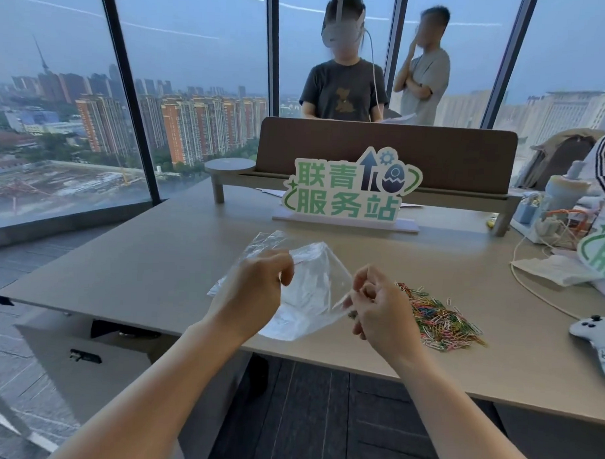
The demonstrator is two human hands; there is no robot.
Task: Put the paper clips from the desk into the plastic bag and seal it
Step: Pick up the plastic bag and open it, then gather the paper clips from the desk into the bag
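Observation:
A clear plastic bag [309, 291] is held above the desk [155, 269] near its front edge. My left hand [254, 289] pinches the bag's upper edge on the left side. My right hand [380, 304] pinches the bag's right edge between thumb and fingers. A pile of coloured paper clips [438, 320] lies on the desk just right of my right hand, with a few stray clips around it. No clips are visible inside the bag.
A green-lettered sign [347, 193] stands at the desk's back before a brown divider [386, 153]. Cables, papers and bottles [561, 235] crowd the right side; a white game controller [596, 332] lies at the right edge. Two people stand behind the divider.

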